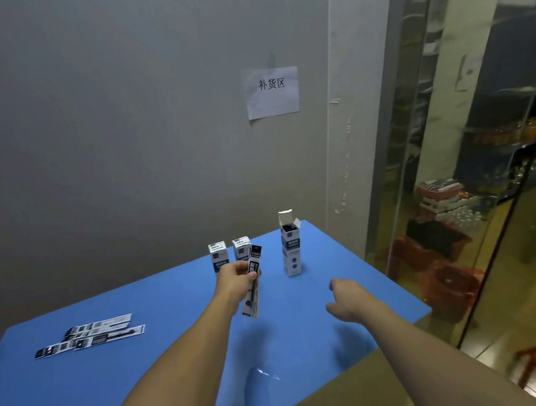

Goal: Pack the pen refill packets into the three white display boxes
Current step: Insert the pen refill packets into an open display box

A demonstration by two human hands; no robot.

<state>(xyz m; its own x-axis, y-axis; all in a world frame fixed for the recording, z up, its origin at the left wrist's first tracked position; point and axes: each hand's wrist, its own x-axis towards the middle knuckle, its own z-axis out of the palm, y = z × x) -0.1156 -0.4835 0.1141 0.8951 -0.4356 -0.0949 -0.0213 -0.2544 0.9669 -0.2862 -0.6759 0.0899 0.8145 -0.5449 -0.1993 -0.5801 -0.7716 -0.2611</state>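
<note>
Above the blue table [182, 351], the left hand [234, 281] clamps its fingers on one refill packet [253, 276], upright for the open box [291, 252]; the right hand [346, 298] hovers, fingers loosely apart. Spare packets [89, 335] lie left.

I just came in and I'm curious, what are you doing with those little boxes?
The left hand holds up one refill packet. The right hand hovers empty above the blue table. Three white boxes stand at the back; the right one is open. More packets lie waiting on the left.
</note>
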